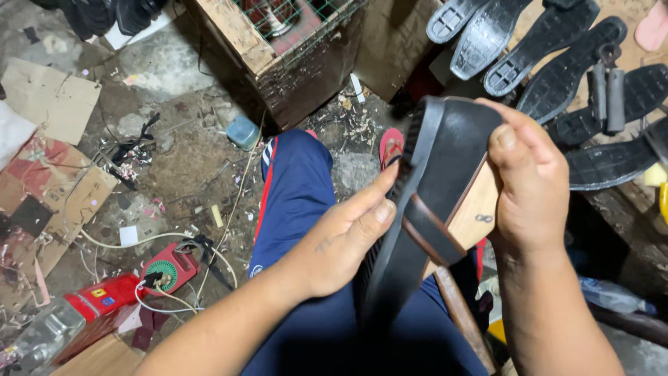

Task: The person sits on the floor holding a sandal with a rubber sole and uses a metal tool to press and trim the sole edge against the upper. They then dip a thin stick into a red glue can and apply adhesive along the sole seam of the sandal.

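Gripping black sandal (424, 209) above lap, sole edge toward camera, brown strap across tan insole. Left hand (341, 240) fingers curled behind sole, thumb pressed flat on its ribbed edge. Right hand (529, 188) clenched over heel end, fingers wrapped on top. Row of black soles (557, 76) on bench just beyond right hand. Wooden crate (278, 49) ahead. Red tool (132, 285) with white cord on littered floor at left. Cardboard (49, 97) farther left.
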A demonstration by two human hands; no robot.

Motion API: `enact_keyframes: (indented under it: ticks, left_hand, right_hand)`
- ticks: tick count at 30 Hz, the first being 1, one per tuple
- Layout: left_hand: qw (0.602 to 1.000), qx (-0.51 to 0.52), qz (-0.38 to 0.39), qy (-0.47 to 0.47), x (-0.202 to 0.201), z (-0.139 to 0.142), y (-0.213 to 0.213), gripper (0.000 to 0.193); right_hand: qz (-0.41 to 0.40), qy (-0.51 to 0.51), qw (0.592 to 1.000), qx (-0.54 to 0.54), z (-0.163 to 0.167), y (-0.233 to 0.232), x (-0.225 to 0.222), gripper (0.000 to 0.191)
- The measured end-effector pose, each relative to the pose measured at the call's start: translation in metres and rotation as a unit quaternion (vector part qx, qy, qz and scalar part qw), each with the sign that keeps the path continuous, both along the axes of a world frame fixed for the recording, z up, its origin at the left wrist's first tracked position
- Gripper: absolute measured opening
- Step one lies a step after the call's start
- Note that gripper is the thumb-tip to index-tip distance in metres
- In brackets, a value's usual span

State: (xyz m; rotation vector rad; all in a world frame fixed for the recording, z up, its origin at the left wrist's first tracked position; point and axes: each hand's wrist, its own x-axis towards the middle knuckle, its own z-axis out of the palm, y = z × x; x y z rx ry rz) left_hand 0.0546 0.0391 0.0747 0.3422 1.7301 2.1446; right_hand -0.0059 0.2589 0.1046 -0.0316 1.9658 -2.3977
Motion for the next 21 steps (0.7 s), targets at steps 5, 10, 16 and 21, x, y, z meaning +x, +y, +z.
enact_keyframes:
  ticks: [5, 10, 16, 21]
  left_hand:
    - [0.994, 0.108, 0.024, -0.011, -0.006, 0.019, 0.000, 0.051]
    - [0.998, 0.049, 0.043, -0.007, -0.008, 0.022, 0.000, 0.038]
    - [0.985, -0.081, 0.090, 0.127, -0.007, 0.020, -0.006, 0.042]
    - [0.997, -0.017, 0.072, 0.038, -0.012, 0.011, -0.002, 0.039]
  right_hand:
    - [0.017, -0.010, 1.000, -0.010, 0.007, -0.006, 0.001, 0.043]
    - [0.023, 0.013, 1.000, -0.015, 0.006, -0.007, 0.005, 0.044]
    - [0.015, -0.017, 1.000, -0.016, 0.001, -0.009, 0.005, 0.043]
    - [-0.015, -0.034, 0.999, 0.012, -0.003, -0.017, 0.000, 0.040]
